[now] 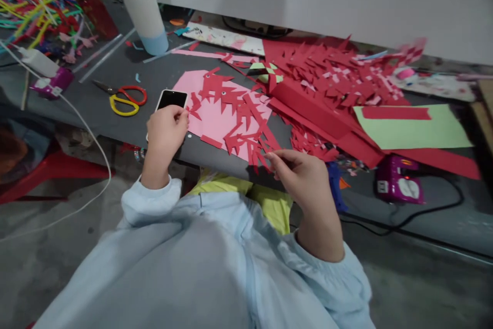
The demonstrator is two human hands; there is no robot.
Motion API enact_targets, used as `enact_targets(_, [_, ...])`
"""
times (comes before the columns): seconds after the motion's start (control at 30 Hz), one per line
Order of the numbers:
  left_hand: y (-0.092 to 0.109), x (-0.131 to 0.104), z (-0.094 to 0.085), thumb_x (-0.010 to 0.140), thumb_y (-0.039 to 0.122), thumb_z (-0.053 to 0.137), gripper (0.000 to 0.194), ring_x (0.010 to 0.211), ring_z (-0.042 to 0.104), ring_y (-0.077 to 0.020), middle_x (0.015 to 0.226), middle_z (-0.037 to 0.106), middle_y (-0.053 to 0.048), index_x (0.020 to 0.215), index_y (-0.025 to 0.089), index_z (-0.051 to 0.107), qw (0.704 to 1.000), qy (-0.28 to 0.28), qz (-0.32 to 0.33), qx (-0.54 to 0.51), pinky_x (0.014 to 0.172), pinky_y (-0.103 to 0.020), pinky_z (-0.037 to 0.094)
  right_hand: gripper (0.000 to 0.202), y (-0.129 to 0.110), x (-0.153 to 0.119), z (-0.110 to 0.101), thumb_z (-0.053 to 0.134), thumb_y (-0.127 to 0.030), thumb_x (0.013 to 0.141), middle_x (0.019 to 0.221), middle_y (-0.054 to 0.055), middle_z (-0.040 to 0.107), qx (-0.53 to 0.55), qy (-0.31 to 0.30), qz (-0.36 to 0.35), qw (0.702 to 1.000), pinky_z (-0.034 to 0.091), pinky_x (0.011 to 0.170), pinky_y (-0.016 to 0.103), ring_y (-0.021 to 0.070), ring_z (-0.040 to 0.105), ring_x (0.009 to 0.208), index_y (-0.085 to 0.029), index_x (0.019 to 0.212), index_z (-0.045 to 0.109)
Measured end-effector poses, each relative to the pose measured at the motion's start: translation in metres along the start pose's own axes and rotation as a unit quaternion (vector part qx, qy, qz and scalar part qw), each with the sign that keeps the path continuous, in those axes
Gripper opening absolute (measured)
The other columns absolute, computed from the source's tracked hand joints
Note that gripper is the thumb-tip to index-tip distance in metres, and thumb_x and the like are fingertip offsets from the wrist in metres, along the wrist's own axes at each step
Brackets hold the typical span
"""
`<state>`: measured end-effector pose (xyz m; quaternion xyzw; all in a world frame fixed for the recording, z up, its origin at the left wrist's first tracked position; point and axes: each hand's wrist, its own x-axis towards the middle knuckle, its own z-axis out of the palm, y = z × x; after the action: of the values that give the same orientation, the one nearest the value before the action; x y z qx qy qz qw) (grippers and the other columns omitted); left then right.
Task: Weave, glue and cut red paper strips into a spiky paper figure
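My left hand is closed, fingertips pressed together by the left edge of a pink paper sheet. It covers the lower part of a phone; whether anything is pinched there is hidden. Thumb and forefinger of my right hand meet in a pinch at the ends of red paper strips, and what they hold is too small to make out. On the pink sheet lie red paper cutouts with jagged edges, among them a piece with a small eye and another like it.
Scissors with red and yellow handles lie left of the phone. Behind them stand a white bottle and a red can. Red paper scraps heap at the back right, near green paper and a purple device with a cable.
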<state>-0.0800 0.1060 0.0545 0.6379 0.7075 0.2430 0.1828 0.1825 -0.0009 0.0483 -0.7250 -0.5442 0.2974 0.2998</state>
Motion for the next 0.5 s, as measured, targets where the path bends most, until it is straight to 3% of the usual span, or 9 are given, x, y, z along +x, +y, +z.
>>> enact_targets(0.23, [0.038,-0.012,0.018,0.089,0.017,0.054,0.03,0.101,0.072,-0.0216,0.105,0.079,-0.006,0.108,0.019,0.077,0.991,-0.091,0.086,0.044,0.092,-0.032,0.052,0.039,0.016,-0.001,-0.004,0.056,-0.049,0.085,0.067,0.008,0.073,-0.045,0.013,0.011,0.999,0.04,0.06,0.031,0.0222,0.066,0.061,-0.017,0.085,0.078])
enact_targets(0.5, [0.049,-0.023,0.037,0.09,0.022,0.057,0.029,0.1,0.069,-0.0244,0.108,0.074,-0.011,0.114,0.014,0.072,0.957,-0.215,0.168,0.101,0.091,-0.036,0.052,0.033,0.015,0.012,0.0,0.055,-0.043,0.088,0.071,0.008,0.076,-0.069,-0.018,0.002,0.997,0.04,0.061,0.029,0.0211,0.066,0.063,-0.019,0.088,0.078])
